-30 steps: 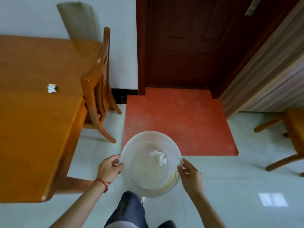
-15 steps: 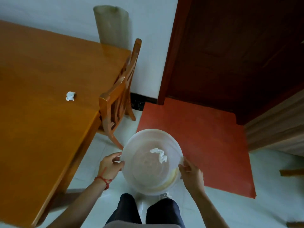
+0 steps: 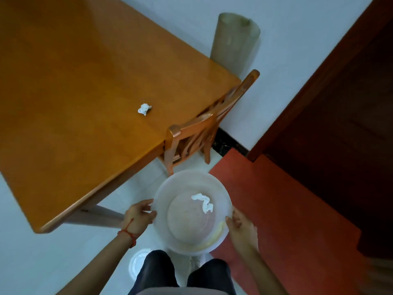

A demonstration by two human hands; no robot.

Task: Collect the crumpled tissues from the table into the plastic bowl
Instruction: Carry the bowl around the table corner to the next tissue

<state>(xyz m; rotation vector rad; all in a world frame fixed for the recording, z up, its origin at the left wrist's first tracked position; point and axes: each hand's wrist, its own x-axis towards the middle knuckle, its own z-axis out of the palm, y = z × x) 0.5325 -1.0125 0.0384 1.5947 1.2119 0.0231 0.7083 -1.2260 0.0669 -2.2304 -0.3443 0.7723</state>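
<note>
- Bowl (image 3: pixel 192 211): translucent plastic, carried level above the floor, in front of the person's legs and just off the table (image 3: pixel 63 103) corner.
- Left hand (image 3: pixel 138 216): clasped on the bowl's left rim, thumb over the edge. A red cord sits at the wrist.
- Right hand (image 3: pixel 241 227): clasped on the right rim, fingers under, thumb on top.
- Done: one white tissue (image 3: pixel 203 203) lies inside the bowl, toward its far side.
- Left: one crumpled tissue (image 3: pixel 144 109) remains on the table, well apart from the bowl and near the chair (image 3: pixel 204 128) side.
- No other tissue shows on the visible tabletop; its left part runs out of view.
- Judgement: roughly half done, as far as visible. Both hands are occupied, so one must let go to pick up the remaining tissue.
</note>
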